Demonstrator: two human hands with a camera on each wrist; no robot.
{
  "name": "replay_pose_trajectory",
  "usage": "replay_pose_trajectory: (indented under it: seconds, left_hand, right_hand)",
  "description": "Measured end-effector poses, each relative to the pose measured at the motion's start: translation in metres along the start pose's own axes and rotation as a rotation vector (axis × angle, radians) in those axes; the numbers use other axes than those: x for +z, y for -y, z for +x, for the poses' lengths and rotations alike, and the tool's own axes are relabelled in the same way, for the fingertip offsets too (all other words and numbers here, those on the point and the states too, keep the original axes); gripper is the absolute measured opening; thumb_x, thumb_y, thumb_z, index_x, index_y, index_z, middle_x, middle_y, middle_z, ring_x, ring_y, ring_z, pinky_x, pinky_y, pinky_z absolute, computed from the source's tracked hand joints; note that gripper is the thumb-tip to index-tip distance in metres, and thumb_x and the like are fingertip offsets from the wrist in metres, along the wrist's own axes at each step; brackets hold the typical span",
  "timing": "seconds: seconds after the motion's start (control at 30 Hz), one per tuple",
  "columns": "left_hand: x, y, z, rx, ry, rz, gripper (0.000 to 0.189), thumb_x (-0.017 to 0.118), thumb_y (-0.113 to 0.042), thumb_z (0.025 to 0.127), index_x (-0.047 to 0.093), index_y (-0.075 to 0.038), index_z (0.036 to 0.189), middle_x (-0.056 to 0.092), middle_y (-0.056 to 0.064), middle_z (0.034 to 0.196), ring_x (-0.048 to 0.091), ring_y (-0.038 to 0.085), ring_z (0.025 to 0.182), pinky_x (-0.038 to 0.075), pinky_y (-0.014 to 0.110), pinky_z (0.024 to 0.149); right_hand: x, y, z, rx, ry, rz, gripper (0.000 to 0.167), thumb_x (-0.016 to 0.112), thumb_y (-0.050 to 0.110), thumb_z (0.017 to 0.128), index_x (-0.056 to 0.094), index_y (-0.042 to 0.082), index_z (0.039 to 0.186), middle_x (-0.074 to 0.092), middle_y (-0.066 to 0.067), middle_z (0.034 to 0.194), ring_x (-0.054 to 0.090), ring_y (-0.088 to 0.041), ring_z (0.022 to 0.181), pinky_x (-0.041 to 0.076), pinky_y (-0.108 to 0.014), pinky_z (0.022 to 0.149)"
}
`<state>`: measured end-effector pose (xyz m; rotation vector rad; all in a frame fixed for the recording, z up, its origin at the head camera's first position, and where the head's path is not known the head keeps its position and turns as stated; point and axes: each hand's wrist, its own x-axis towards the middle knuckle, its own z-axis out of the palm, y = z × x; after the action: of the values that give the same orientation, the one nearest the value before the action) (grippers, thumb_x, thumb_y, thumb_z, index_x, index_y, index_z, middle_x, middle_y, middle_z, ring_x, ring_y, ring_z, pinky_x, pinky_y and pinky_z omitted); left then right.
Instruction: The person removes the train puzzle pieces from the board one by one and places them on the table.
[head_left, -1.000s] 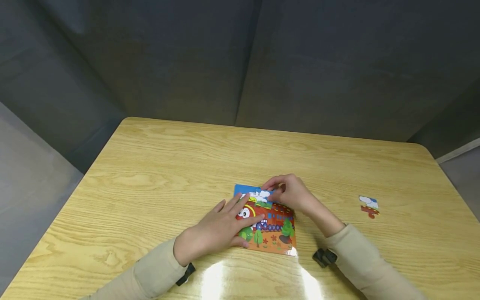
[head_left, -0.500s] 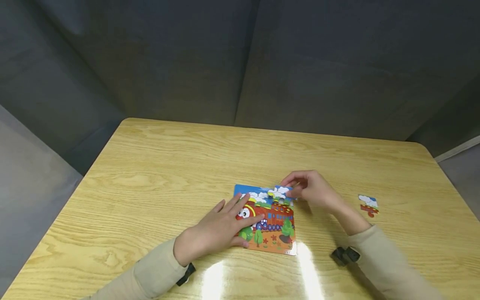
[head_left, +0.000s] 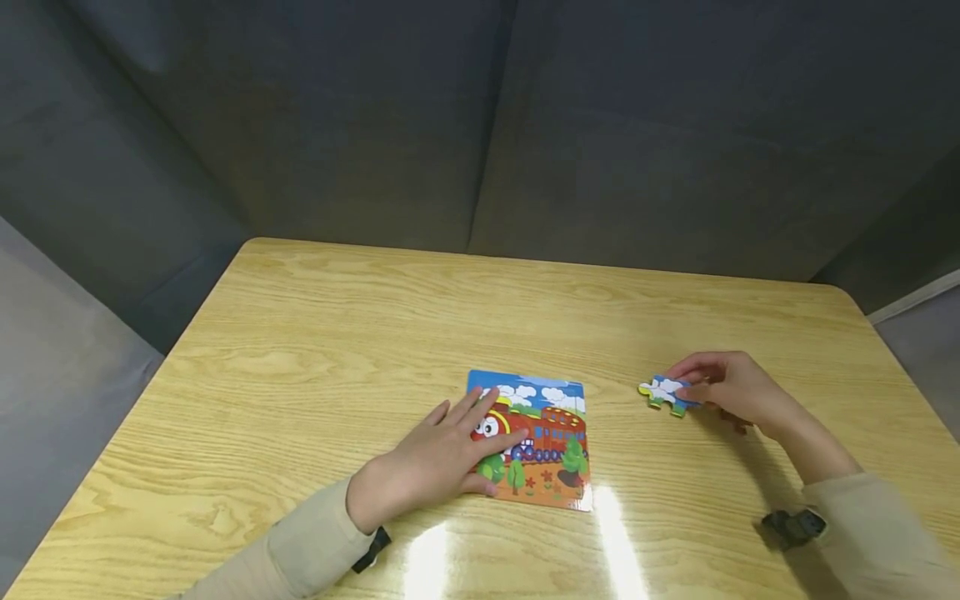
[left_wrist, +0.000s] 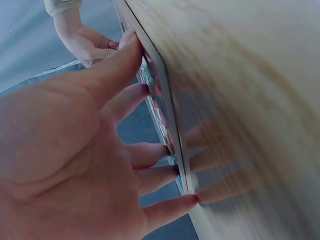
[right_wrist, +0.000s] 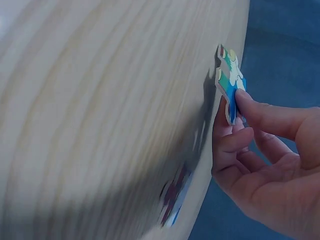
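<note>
Two hands: both at work over one wood-grain table (head_left: 337,317).
Left hand (head_left: 427,462): fingers spread apart and straight, laid on the train puzzle (head_left: 555,485) from its 8 o'clock side; the thumb meets the lower edge, and the little finger lies off the board.
Train puzzle: flat on the table, showing a red engine with eyes, white clouds, green trees and orange ground.
Right hand (head_left: 742,392): thumb and fingers clamped on the cloud piece (head_left: 666,392).
Cloud piece: between 2 and 3 o'clock from the puzzle, well apart from it, close over the tabletop; blue, white, green and yellow.
Loose piece (right_wrist: 175,197): on the table at 4 o'clock from the cloud piece, partly hidden under the right hand; dark red shows.
Curtain (head_left: 337,125): dark, at 12 o'clock beyond the table.
</note>
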<state>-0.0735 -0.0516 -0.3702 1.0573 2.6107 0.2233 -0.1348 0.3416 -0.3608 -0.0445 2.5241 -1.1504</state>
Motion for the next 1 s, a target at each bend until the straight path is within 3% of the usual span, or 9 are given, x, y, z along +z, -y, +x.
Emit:
replay_pose_trajectory:
  seconds: [0.27, 0.5, 0.73, 1.0]
  left_hand:
    - [0.001, 0.001, 0.001, 0.016, -0.010, -0.014, 0.068, 0.058, -0.051, 0.091, 0.035, -0.034, 0.153, 0.011, 0.017, 0.162, 0.013, 0.035, 0.148, 0.027, 0.055, 0.112]
    - [0.000, 0.000, 0.001, 0.012, -0.010, 0.006, 0.069, 0.058, -0.052, 0.091, 0.034, -0.035, 0.153, 0.011, 0.017, 0.162, 0.014, 0.035, 0.147, 0.028, 0.055, 0.112]
    - [0.001, 0.001, 0.001, 0.011, -0.014, 0.018, 0.069, 0.057, -0.053, 0.091, 0.034, -0.035, 0.153, 0.012, 0.017, 0.162, 0.015, 0.034, 0.147, 0.029, 0.054, 0.111]
    - [0.003, 0.002, 0.002, 0.013, -0.014, 0.019, 0.069, 0.058, -0.052, 0.091, 0.034, -0.035, 0.153, 0.011, 0.017, 0.162, 0.014, 0.035, 0.147, 0.028, 0.055, 0.111]
  right_hand:
    - [-0.008, -0.009, 0.000, 0.041, -0.032, -0.040, 0.028, 0.065, 0.005, 0.092, 0.062, -0.007, 0.117, 0.064, -0.012, 0.095, 0.044, -0.018, 0.047, 0.042, -0.034, 0.041]
    - [-0.007, -0.012, 0.002, 0.012, -0.067, -0.122, 0.025, 0.063, 0.002, 0.091, 0.064, -0.008, 0.114, 0.065, -0.014, 0.096, 0.047, -0.018, 0.050, 0.041, -0.031, 0.041]
    - [-0.004, -0.012, 0.002, 0.047, -0.067, -0.132, 0.023, 0.064, 0.003, 0.092, 0.066, -0.006, 0.113, 0.065, -0.011, 0.091, 0.048, -0.020, 0.049, 0.044, -0.034, 0.041]
    - [0.000, -0.014, 0.002, 0.027, -0.063, -0.156, 0.019, 0.064, 0.004, 0.092, 0.067, -0.004, 0.109, 0.065, -0.009, 0.089, 0.047, -0.019, 0.047, 0.044, -0.035, 0.040]
